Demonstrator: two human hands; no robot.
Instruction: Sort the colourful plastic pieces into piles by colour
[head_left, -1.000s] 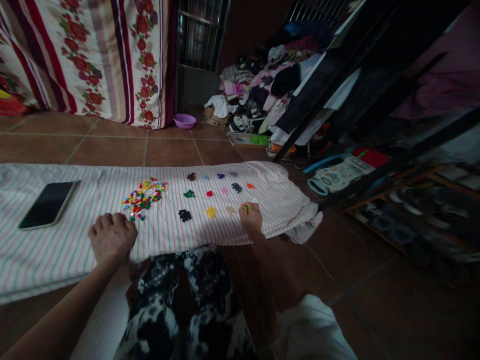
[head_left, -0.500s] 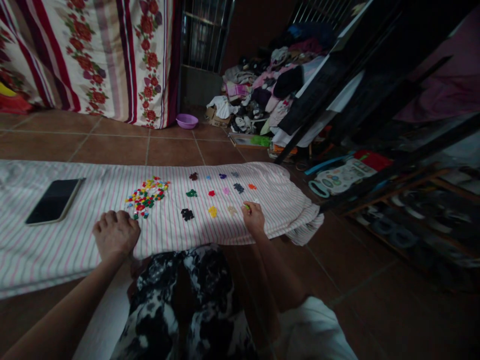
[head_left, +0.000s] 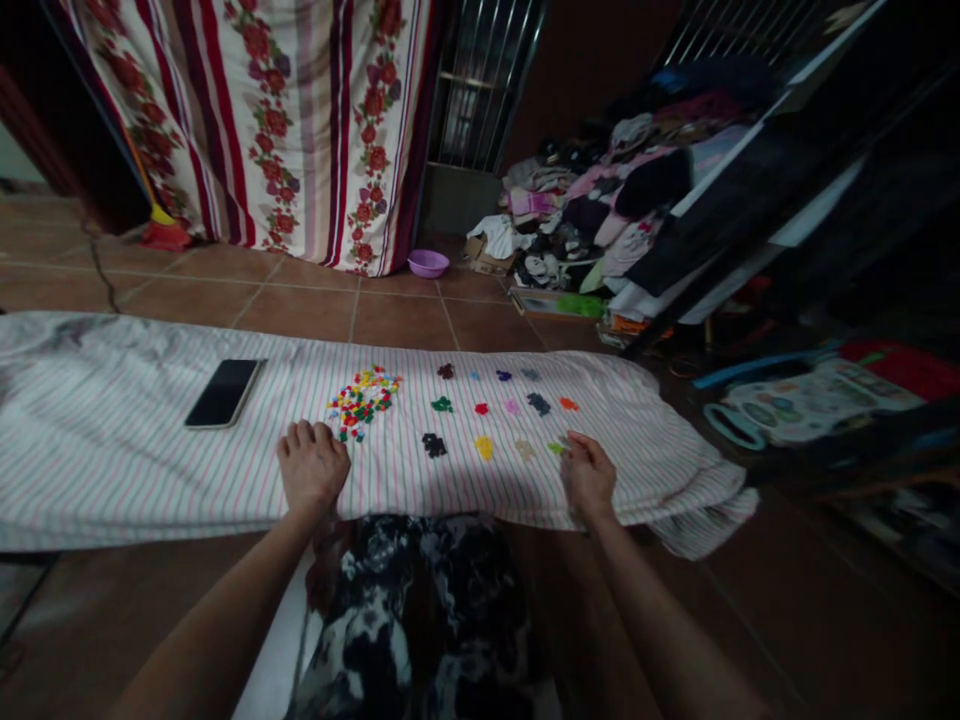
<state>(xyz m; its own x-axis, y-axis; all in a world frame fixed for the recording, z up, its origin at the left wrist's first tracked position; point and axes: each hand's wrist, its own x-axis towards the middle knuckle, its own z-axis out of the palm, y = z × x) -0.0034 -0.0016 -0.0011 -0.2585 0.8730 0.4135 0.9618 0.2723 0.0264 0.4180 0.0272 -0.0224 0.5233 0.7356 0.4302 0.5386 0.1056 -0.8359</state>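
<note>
My left hand [head_left: 313,465] rests palm down on the striped cloth [head_left: 247,490], its fingers apart and holding nothing. Just beyond it lies a mixed heap of small coloured pieces [head_left: 365,402]. My right hand [head_left: 589,475] is low over the cloth beside a little group of lime green pieces [head_left: 556,448]. Its fingers are pinched together, and what is between them, if anything, is hidden. Small one-colour groups lie between my hands: black [head_left: 433,445], yellow [head_left: 484,447], beige [head_left: 523,450], dark green [head_left: 442,404], red [head_left: 481,408], pink [head_left: 511,407] and blue-grey [head_left: 538,404].
Farther back are brown [head_left: 446,371], purple [head_left: 503,375] and grey pieces [head_left: 530,374]; orange ones [head_left: 569,404] lie right. A phone [head_left: 223,394] lies left. Beyond are a purple basin [head_left: 428,263], a clothes pile [head_left: 585,205] and a broom [head_left: 166,232].
The whole view has shifted, so everything appears farther right. My right hand has drawn slightly back from the lime green pieces, which show more now. My left hand stays by the mixed heap.
</note>
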